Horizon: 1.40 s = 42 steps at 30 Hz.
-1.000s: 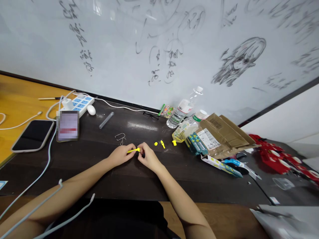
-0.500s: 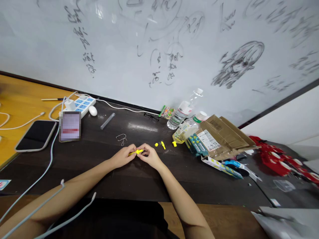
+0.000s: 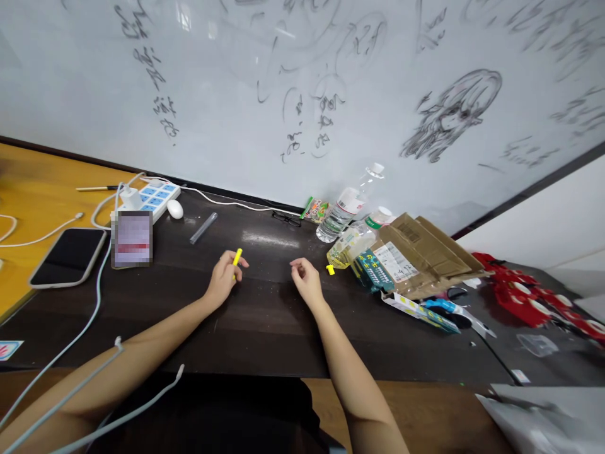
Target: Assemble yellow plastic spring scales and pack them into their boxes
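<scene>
My left hand (image 3: 221,280) has its fingers closed round a slim yellow stick-like piece (image 3: 237,256), which points up and away from me. To the right, apart from it, my right hand (image 3: 307,282) hovers over the dark table with its fingers curled together; whatever they may hold is hidden. A small yellow piece (image 3: 330,270) lies on the table just right of my right hand, by the bottle with yellow liquid (image 3: 341,253).
Behind stand a clear water bottle (image 3: 334,221) and a snack packet (image 3: 314,209). Cardboard (image 3: 416,252) and scissors (image 3: 456,314) lie right. Left are a clear tube (image 3: 203,228), a phone (image 3: 69,257), a power strip (image 3: 163,197) and loose cables.
My hands have moved apart, the left one leftward with the yellow piece, the right one rightward. Two small yellow pieces and the bent wire on the table no longer show.
</scene>
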Available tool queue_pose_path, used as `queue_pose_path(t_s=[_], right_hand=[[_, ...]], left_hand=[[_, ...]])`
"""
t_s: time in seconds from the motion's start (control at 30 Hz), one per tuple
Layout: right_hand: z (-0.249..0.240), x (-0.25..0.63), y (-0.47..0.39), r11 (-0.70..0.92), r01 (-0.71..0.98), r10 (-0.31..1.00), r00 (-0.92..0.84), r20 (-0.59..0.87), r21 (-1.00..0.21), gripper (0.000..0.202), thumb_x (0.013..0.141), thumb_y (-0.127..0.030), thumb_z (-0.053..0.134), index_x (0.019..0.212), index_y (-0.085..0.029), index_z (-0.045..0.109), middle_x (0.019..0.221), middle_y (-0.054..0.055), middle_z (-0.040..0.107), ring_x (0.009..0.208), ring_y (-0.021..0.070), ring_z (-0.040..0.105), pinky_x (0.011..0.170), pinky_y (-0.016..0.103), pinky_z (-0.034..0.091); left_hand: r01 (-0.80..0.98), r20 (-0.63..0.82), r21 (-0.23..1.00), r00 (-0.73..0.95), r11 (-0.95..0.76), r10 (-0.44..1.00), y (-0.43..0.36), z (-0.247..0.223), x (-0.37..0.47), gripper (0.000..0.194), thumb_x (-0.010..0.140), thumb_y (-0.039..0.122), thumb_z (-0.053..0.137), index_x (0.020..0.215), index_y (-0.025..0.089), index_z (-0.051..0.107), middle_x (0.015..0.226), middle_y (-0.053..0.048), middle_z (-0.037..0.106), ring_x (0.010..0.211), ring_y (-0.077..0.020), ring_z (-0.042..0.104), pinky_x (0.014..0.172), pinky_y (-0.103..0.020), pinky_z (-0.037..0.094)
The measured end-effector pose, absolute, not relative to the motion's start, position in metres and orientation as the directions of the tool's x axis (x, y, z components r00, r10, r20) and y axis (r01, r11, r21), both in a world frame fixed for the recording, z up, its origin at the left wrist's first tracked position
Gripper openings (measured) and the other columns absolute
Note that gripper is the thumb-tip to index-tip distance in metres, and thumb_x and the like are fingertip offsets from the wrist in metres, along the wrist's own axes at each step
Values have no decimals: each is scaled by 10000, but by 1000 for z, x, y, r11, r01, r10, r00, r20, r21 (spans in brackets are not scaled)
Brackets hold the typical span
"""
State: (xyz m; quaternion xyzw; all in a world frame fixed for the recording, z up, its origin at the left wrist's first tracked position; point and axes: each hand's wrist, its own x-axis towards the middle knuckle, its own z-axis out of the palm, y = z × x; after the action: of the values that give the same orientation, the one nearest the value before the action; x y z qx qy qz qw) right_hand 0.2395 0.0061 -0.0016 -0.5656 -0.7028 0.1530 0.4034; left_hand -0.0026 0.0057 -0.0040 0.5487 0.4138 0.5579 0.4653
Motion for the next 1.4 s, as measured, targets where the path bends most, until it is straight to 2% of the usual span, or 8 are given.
queue_pose_path(t_s=[0.13,0.33,0.6,0.77,0.93,1.1,1.27,1.4], right_hand=[[-7,214,-1,464,733,876,-296,380,-498,193,853,-184,452,961,-211,610,871,41,583,833,177,542,780,299,437],[2,160,9,666,717,740,-602,298,-207,300,885,-208,494,1176,-229,563,1107,75,543,983,201,473,859,336,413],[19,131,27,697,709,694,-704,149,106,234,913,-202,443,1076,-189,611,1056,106,559,1014,250,457,798,359,423],[27,155,8,608,781,790,-613,-4,142,186,874,-140,458,947,-133,628,933,123,620,921,244,555,747,329,438],[27,179,-3,479,877,874,-473,-110,36,124,762,-100,523,811,-145,628,843,106,661,757,208,615,653,278,410],[20,192,-5,410,845,901,-435,5,-344,51,701,-133,551,726,-173,570,727,24,615,659,141,562,611,241,376],[6,194,-6,201,405,842,-536,-54,-892,36,720,-185,525,748,-175,504,621,-46,531,526,72,485,491,182,378],[-3,183,-8,27,198,817,-569,-93,-980,128,712,-238,582,766,-173,486,612,-50,534,443,53,458,366,152,340]], left_hand=[[-277,233,913,-246,-299,941,16,0,-12,102,744,170,392,827,203,440,590,56,472,446,-76,431,386,-159,307],[-169,334,896,-353,-411,874,21,1,-17,152,869,348,458,845,198,465,519,77,435,461,-79,440,485,-181,373],[21,406,913,-153,-408,901,15,-3,-13,192,895,359,450,967,186,489,677,24,576,565,-99,517,603,-226,429],[267,428,862,72,-431,901,8,-7,-10,183,913,306,391,950,183,522,691,30,530,569,-94,492,598,-214,398],[455,374,747,315,-484,872,0,-5,-6,207,916,300,364,973,197,534,713,15,576,630,-131,547,639,-234,393],[539,287,656,469,-528,835,-2,-7,-5,240,919,346,371,1016,224,555,822,-5,649,729,-167,612,672,-248,402],[471,261,710,515,-524,817,0,-9,-4,272,885,404,464,1070,230,561,965,-18,666,845,-173,621,755,-253,422],[334,289,797,521,-503,803,3,-9,-5,243,870,394,492,979,191,570,883,-15,642,803,-152,598,756,-248,433]])
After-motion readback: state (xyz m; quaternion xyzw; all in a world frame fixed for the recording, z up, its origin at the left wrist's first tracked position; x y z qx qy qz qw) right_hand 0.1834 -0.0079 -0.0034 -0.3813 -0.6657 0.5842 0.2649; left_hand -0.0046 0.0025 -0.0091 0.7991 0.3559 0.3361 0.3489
